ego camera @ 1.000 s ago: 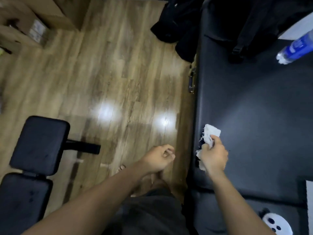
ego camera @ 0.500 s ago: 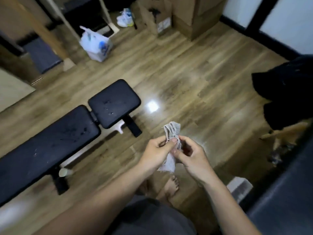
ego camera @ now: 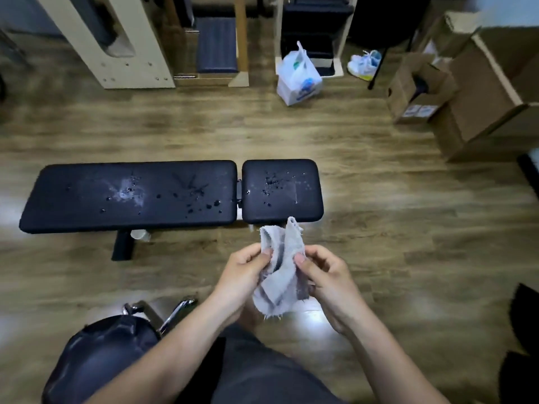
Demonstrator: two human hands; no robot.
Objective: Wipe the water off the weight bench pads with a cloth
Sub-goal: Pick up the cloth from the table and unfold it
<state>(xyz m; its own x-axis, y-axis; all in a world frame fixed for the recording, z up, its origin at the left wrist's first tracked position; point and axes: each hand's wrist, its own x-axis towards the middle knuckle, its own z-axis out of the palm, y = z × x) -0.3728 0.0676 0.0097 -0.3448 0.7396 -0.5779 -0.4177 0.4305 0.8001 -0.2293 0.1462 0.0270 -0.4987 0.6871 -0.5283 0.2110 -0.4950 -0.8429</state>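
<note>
Cloth (ego camera: 283,277) frayed, grey; left hand (ego camera: 241,276), right hand (ego camera: 331,282) grips pinch it; black pads (ego camera: 73,201) beaded

Dim room, overhead glare on floor (ego camera: 315,316) bottom centre, wide-angle warp + blur at frame edges, esp. upper right.

The wood floor (ego camera: 379,228) bears bench pads (ego camera: 87,211); water droplets (ego camera: 208,206) dot them.

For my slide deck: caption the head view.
Grey cloth held by left hand and right hand, before wet bench pads.
</note>
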